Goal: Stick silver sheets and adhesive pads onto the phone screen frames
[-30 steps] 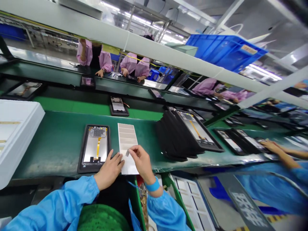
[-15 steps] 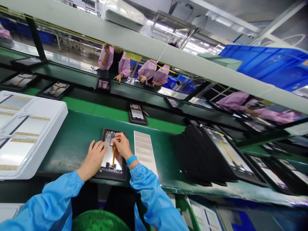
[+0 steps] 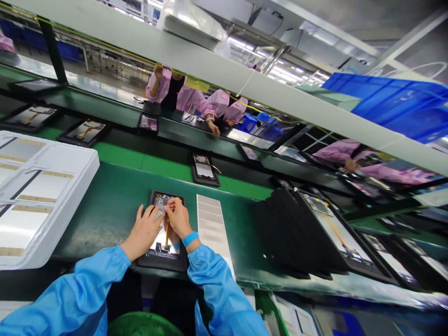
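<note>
Lying on workbench (image 3: 241, 228) (green), device (image 3: 164, 238), bin (image 3: 385, 102) above

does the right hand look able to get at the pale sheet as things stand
Probably yes: the pale sheet lies on the green bench beside the right hand, with nothing visible between them.

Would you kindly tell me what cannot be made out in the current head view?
In the head view:
Whether the right hand grips anything: too small, and the hand itself hides it.
Part of the tablet: covered by both hands, the left hand included.
The white tray: cut off by the left edge.
The blue crate: cut off by the right edge.
</note>
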`<state>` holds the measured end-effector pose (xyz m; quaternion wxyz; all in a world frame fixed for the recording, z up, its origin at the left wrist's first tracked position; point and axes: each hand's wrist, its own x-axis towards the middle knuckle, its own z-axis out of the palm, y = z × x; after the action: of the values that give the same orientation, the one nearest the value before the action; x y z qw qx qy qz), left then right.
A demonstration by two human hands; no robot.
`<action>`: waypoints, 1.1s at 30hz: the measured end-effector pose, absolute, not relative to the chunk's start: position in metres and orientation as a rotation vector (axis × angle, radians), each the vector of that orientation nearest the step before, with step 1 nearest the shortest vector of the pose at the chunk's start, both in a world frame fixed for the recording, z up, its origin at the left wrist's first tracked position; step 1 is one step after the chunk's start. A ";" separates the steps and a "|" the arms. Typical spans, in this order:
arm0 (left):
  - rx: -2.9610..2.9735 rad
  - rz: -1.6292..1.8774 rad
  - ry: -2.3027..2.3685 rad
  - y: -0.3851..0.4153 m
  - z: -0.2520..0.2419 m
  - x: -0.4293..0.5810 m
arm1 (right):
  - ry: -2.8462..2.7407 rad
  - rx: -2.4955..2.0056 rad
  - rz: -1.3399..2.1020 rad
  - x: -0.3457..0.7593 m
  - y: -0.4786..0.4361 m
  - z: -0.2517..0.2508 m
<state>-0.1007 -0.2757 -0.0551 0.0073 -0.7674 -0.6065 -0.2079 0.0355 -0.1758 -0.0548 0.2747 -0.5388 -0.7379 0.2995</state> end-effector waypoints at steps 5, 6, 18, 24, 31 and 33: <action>-2.396 -0.610 -1.908 -0.275 -0.048 -0.098 | -2.094 -1.382 0.547 0.040 -0.174 -0.056; -2.393 -0.607 -1.910 -0.275 -0.046 -0.098 | -2.093 -1.376 0.530 0.042 -0.173 -0.056; -2.291 -0.527 -1.985 -0.272 -0.048 -0.086 | -2.303 -1.517 0.520 0.041 -0.160 -0.046; -2.110 -0.667 -1.992 -0.296 -0.020 -0.123 | -2.256 -1.393 0.527 0.046 -0.144 -0.048; -1.087 -0.260 -2.596 -0.410 0.034 -0.291 | -2.123 -1.134 0.638 0.080 -0.205 -0.015; -0.954 -0.178 -2.705 -0.433 0.034 -0.330 | -2.104 -1.081 0.678 0.083 -0.227 -0.006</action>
<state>-0.3301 -0.4333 0.0335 0.1332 -0.3291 -0.9328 -0.0613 0.0831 -0.2274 -0.0062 0.3339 -0.4140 -0.8060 0.2598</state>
